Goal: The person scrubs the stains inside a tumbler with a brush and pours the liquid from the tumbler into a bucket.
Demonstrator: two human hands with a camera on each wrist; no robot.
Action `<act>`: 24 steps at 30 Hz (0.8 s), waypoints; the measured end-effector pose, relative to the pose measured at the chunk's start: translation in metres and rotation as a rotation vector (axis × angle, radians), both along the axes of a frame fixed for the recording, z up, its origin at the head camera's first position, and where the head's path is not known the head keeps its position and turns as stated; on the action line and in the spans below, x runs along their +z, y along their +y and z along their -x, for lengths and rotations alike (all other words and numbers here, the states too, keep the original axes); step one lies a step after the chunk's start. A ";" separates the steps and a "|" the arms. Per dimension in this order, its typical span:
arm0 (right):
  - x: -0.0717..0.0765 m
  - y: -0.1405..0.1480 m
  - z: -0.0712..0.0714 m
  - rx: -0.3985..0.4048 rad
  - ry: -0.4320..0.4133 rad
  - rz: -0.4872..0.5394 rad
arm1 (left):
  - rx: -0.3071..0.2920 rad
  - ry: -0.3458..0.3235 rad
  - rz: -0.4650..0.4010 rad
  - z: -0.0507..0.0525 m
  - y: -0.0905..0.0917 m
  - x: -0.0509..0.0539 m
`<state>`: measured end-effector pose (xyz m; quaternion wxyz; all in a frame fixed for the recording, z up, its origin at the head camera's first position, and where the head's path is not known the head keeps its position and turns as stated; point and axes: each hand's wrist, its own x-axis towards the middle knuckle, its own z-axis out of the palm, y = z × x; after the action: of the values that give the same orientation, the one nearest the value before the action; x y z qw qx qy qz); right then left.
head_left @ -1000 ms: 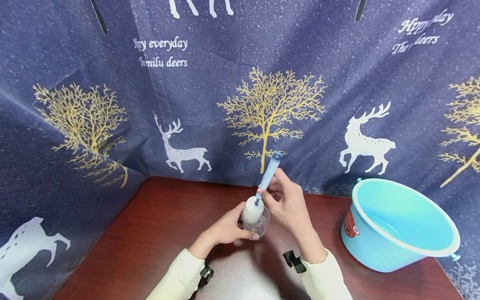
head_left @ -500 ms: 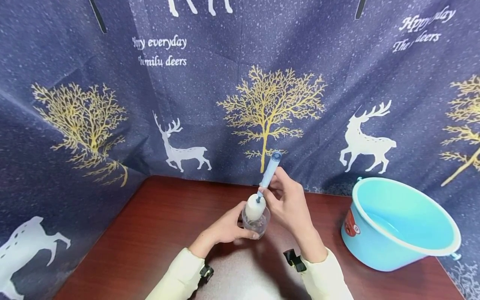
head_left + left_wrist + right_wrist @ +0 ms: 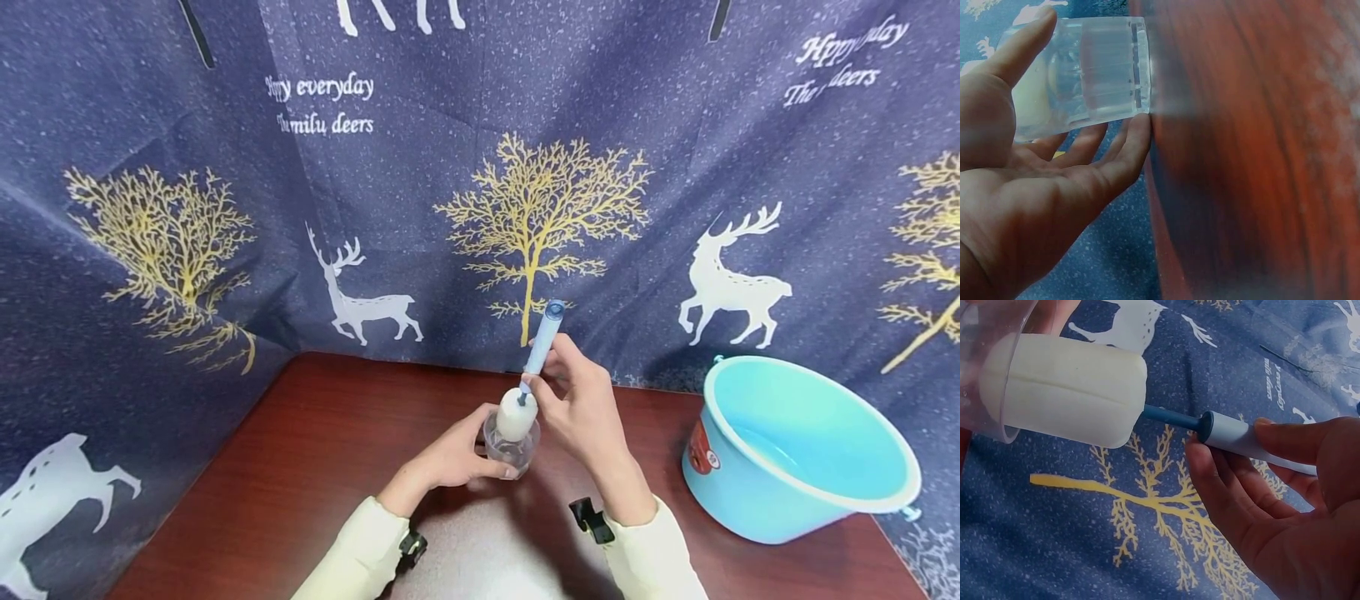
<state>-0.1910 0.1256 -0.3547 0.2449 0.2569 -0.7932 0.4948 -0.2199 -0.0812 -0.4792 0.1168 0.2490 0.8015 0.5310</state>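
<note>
My left hand (image 3: 453, 452) grips a clear cup (image 3: 512, 457) low over the table, thumb on the near side and fingers curled behind it. In the left wrist view the cup (image 3: 1107, 69) lies between thumb and fingers of the hand (image 3: 1041, 181). My right hand (image 3: 588, 408) pinches the light blue handle (image 3: 542, 343) of a sponge brush. Its white sponge (image 3: 1075, 387) is partly inside the cup's mouth, with much of it outside, as the right wrist view shows. A dark blue stem (image 3: 1172, 417) joins sponge and handle, above the right fingertips.
A light blue bucket (image 3: 757, 492) stands at the right end of the dark red wooden table (image 3: 247, 475). Behind the table hangs a navy cloth (image 3: 420, 200) printed with deer and golden trees.
The sponge has risen a little in the cup and shifted slightly to the right, with the handle and my right hand. My left hand and the cup have stayed nearly still.
</note>
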 end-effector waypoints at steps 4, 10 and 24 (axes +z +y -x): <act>0.000 0.001 -0.001 0.003 0.002 -0.006 | -0.001 0.004 0.004 0.000 0.000 0.000; 0.001 0.001 -0.001 0.007 0.023 -0.016 | -0.005 0.013 0.003 0.000 0.000 0.000; 0.002 0.000 -0.002 -0.001 0.040 -0.022 | -0.002 0.018 0.004 0.000 0.000 0.000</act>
<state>-0.1894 0.1257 -0.3531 0.2581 0.2692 -0.7937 0.4806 -0.2201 -0.0809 -0.4792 0.1104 0.2543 0.8032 0.5272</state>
